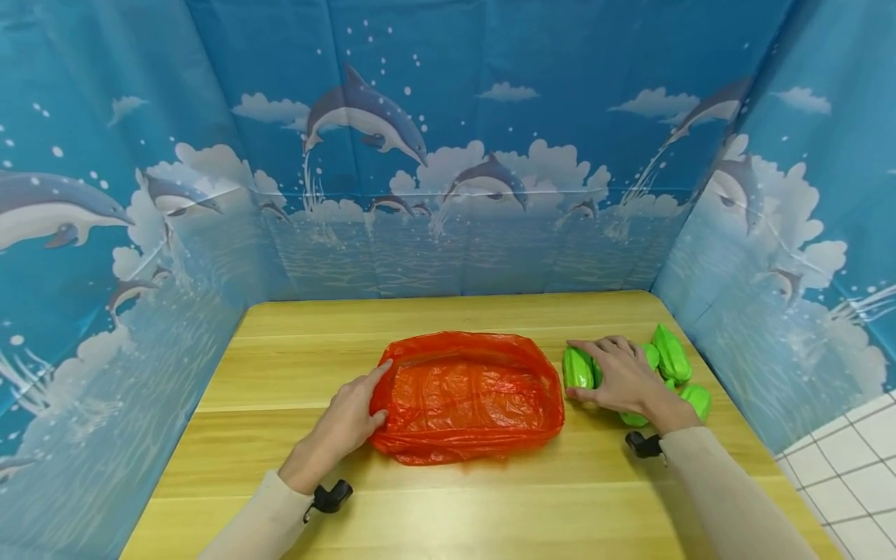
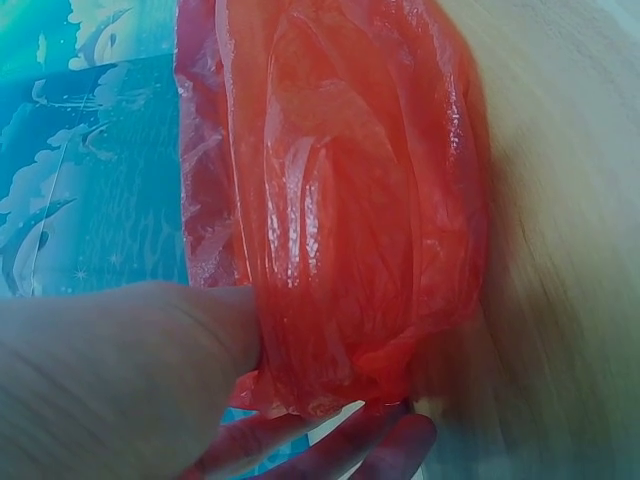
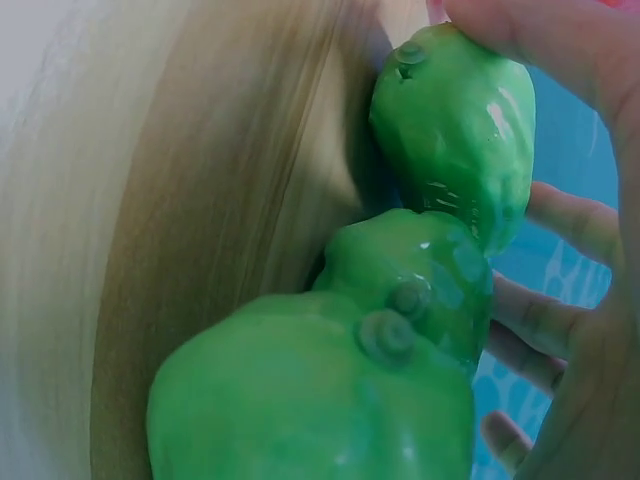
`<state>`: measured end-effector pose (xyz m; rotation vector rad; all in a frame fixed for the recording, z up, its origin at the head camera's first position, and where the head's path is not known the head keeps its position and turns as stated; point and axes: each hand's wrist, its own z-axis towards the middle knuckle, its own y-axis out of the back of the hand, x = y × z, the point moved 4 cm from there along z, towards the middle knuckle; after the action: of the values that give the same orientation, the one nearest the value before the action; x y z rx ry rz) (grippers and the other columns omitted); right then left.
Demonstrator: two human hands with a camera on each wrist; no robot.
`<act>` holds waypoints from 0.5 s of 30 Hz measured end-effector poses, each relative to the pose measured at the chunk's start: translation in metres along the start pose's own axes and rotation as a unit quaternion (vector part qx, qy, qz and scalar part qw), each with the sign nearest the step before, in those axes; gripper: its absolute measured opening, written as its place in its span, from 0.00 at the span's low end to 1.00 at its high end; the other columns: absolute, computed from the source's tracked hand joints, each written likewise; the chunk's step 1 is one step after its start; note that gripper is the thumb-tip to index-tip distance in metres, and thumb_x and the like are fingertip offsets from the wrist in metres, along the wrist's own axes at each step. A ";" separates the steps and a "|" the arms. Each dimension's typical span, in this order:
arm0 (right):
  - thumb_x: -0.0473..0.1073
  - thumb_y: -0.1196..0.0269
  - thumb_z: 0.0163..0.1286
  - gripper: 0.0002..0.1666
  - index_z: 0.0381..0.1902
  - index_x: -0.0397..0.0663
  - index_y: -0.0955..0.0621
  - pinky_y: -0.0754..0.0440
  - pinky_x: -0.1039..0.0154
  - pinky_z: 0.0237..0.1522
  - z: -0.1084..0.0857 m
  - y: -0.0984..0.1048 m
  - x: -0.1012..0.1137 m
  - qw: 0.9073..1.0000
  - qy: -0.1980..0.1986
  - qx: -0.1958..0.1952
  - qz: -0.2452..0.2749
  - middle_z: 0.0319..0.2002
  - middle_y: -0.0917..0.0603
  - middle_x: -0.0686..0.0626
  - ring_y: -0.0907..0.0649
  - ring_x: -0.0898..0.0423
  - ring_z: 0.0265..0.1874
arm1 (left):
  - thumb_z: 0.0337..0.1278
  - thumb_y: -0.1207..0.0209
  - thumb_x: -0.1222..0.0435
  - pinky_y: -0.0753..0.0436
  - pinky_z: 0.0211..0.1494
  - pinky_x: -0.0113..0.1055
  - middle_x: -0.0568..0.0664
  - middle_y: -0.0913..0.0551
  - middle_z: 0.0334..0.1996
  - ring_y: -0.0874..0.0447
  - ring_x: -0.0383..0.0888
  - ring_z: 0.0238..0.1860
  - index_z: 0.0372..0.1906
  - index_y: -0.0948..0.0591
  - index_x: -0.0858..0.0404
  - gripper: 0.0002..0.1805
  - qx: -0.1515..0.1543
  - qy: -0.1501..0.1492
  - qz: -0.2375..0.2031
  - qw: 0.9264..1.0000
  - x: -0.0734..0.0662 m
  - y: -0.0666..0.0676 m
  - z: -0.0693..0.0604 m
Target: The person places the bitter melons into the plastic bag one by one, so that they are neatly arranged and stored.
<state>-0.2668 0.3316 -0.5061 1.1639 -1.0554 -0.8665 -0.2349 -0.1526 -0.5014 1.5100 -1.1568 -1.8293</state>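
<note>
A red translucent plastic bag (image 1: 467,400) lies with its wide mouth up on the wooden table. At the bag's left end, my left hand (image 1: 343,416) holds the rim, thumb near the edge and fingers down its outer side; the bag (image 2: 345,200) hides part of the thumb. To the right, several glossy, lobed green peppers (image 1: 672,354) lie grouped. My right hand (image 1: 619,377) spreads over them, thumb and index finger on either side of the leftmost pepper (image 1: 577,368). In the right wrist view the thumb touches that pepper (image 3: 455,125), while the other fingers stay spread behind.
The pale wooden tabletop (image 1: 294,342) extends around the bag. A blue curtain (image 1: 448,257) printed with dolphins stands along its back and sides. White floor tiles (image 1: 850,459) show at the lower right. A black wrist device (image 1: 332,495) sits below the left wrist.
</note>
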 end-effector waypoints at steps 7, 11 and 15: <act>0.75 0.23 0.72 0.57 0.89 0.56 0.25 0.34 0.11 0.77 0.000 0.002 0.002 1.000 0.002 -0.005 0.007 0.77 0.17 0.29 0.25 0.21 0.77 | 0.70 0.22 0.74 0.10 0.76 0.62 0.67 0.16 0.79 0.13 0.67 0.76 0.92 0.31 0.61 0.49 0.002 0.000 -0.007 1.000 0.000 0.001 -0.001; 0.75 0.23 0.72 0.57 0.89 0.57 0.26 0.34 0.11 0.77 -0.001 0.005 0.002 1.000 0.002 -0.011 0.008 0.78 0.17 0.29 0.25 0.21 0.78 | 0.70 0.22 0.73 0.11 0.77 0.62 0.67 0.17 0.80 0.14 0.68 0.77 0.92 0.31 0.61 0.50 0.003 -0.001 -0.008 1.000 0.000 0.001 -0.001; 0.75 0.23 0.71 0.57 0.89 0.57 0.27 0.34 0.12 0.77 -0.002 0.008 0.003 1.000 0.002 -0.014 0.013 0.78 0.18 0.29 0.26 0.21 0.78 | 0.70 0.22 0.73 0.09 0.76 0.61 0.68 0.15 0.77 0.12 0.67 0.75 0.92 0.31 0.61 0.50 0.001 -0.004 -0.004 1.000 0.000 0.002 0.000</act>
<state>-0.2642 0.3310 -0.4973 1.1248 -1.0504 -0.8560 -0.2355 -0.1538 -0.5001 1.5118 -1.1584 -1.8407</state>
